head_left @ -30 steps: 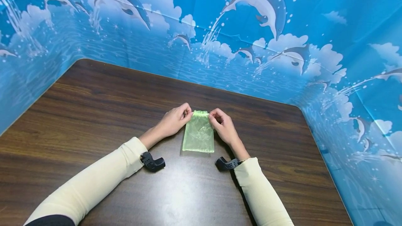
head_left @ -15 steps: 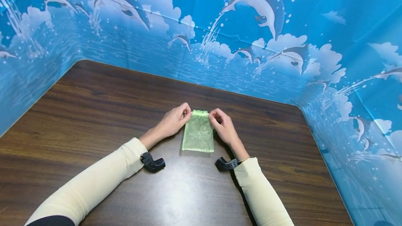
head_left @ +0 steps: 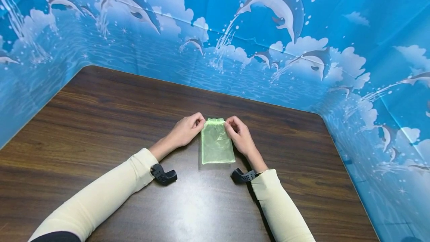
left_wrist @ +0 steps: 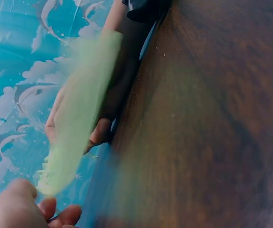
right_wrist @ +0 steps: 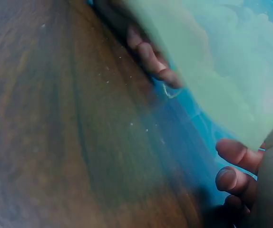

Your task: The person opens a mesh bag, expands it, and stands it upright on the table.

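both hands (head_left: 184, 130) (head_left: 240, 136), fingers curled, pinch a sheer green bag (head_left: 217, 146) beside its gathered neck

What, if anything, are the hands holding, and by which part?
A sheer green pouch, pinched at opposite sides of its gathered neck by left hand and right hand; the exact contact is unclear.

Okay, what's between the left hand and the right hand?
A sheer green pouch is between the left hand and the right hand, pinched by both near its gathered top; the head view shows it.
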A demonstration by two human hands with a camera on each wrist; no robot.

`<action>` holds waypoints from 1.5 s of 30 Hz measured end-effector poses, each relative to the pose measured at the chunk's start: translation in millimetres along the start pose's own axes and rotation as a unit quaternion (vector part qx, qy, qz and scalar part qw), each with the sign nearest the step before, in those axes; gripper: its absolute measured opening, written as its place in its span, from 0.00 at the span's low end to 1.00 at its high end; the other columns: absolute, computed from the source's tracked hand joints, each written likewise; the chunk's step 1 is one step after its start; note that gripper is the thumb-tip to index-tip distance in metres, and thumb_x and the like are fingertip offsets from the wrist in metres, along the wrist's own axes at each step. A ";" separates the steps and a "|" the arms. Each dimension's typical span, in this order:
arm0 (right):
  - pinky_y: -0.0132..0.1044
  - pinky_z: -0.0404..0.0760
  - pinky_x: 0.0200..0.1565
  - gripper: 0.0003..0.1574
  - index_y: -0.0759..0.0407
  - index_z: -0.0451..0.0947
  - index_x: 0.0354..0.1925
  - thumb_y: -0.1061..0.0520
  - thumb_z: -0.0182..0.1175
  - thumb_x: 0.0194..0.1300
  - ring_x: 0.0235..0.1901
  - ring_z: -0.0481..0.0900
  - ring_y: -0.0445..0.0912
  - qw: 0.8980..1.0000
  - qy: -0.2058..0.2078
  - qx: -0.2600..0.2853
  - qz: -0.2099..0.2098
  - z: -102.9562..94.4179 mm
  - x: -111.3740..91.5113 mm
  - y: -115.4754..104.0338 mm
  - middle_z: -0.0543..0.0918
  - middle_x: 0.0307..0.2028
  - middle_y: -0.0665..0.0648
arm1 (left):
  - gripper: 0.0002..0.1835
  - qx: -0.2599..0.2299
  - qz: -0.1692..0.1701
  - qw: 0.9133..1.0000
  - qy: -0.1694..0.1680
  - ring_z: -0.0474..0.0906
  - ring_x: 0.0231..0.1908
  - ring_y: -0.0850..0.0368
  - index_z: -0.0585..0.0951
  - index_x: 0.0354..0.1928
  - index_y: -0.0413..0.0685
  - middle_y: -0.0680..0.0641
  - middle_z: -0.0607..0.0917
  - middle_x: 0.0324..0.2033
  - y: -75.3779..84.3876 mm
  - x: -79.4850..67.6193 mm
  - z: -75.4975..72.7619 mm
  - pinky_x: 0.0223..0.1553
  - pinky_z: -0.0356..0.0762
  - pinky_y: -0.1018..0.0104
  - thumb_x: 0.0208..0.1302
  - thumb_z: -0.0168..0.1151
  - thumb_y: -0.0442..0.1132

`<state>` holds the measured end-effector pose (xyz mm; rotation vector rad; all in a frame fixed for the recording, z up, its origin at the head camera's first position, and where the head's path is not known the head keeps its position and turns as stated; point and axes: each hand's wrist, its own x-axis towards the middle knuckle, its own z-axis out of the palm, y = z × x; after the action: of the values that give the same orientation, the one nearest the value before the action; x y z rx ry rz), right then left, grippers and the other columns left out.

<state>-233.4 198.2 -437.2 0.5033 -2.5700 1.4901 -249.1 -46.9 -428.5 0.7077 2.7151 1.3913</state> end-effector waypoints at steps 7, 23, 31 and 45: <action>0.33 0.69 0.30 0.11 0.62 0.76 0.47 0.55 0.53 0.82 0.24 0.68 0.41 1.000 -0.004 0.011 0.013 0.3 -2.1 0.3 0.71 0.25 0.51 | 0.13 0.008 -0.002 1.000 -0.017 0.72 0.25 0.61 0.83 0.44 0.55 0.54 0.85 0.32 -0.4 -0.7 2.0 0.32 0.70 0.66 0.79 0.56 0.53; 0.33 0.70 0.31 0.11 0.55 0.79 0.45 0.50 0.55 0.81 0.26 0.71 0.41 1.000 -0.005 -0.026 0.008 -1.1 -1.8 -1.5 0.76 0.28 0.51 | 0.07 0.007 0.011 1.000 -0.018 0.68 0.21 0.62 0.80 0.40 0.57 0.55 0.78 0.24 -0.1 0.0 1.4 0.27 0.66 0.65 0.78 0.60 0.49; 0.32 0.68 0.30 0.11 0.56 0.78 0.42 0.51 0.55 0.81 0.25 0.69 0.41 1.000 -0.005 -0.026 -0.006 -1.0 -0.5 -3.8 0.74 0.26 0.50 | 0.08 -0.005 0.015 1.000 -0.005 0.68 0.20 0.62 0.79 0.38 0.55 0.55 0.79 0.24 0.5 1.1 0.7 0.26 0.67 0.66 0.77 0.61 0.46; 0.31 0.68 0.30 0.12 0.67 0.75 0.41 0.60 0.51 0.82 0.23 0.68 0.37 1.000 -0.025 -0.009 0.004 -3.6 -6.3 -35.8 0.72 0.23 0.53 | 0.07 -0.010 0.019 1.000 0.005 0.67 0.20 0.62 0.79 0.37 0.54 0.54 0.78 0.24 0.8 0.7 0.5 0.25 0.65 0.67 0.77 0.60 0.44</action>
<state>-215.2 186.3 -407.8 0.5350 -2.6241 1.4747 -249.4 -45.9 -428.0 0.7582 2.7064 1.4311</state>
